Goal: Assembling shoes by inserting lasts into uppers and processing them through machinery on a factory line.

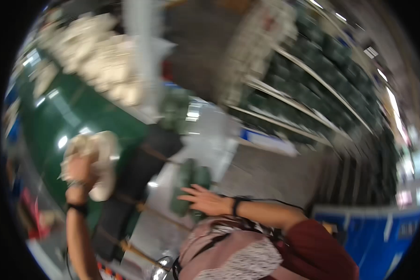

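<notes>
My left hand [81, 169] is closed on a pair of cream shoe-shaped pieces [106, 156] above the shiny green surface [74, 109] at the left. Motion blur hides just how its fingers grip them. At the centre, my right hand [206, 199] has its fingers spread over a pair of dark green shoe-shaped pieces [186, 179], which look like lasts. These lie side by side on a pale, glossy surface [161, 191]; whether my fingers touch them is hard to tell.
A large heap of cream pieces [102, 56] covers the far part of the green surface. A black strip [130, 191] runs beside it. More dark green pieces [175, 107] stand farther off. Shelves [298, 98] full of dark items rise at right, near a blue bin [373, 242].
</notes>
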